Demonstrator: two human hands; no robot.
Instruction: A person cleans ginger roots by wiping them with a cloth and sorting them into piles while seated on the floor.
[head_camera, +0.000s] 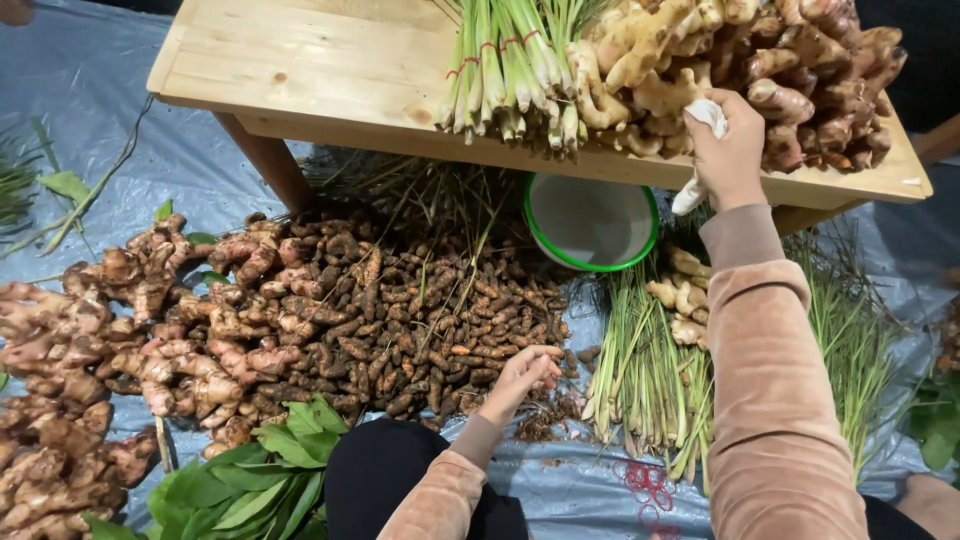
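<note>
White cloth (700, 150) is bunched up in the right hand (728, 150), fingers clamped round it, right against the ginger pile (760, 60) on the wooden table (300, 60). Down on the grey plastic sheet (580, 490), the left hand (520, 375) has its fingertips pinched together at the edge of the turmeric heap (400, 320), can't tell if it's holding one. Lemongrass (650, 380) lies just beside.
</note>
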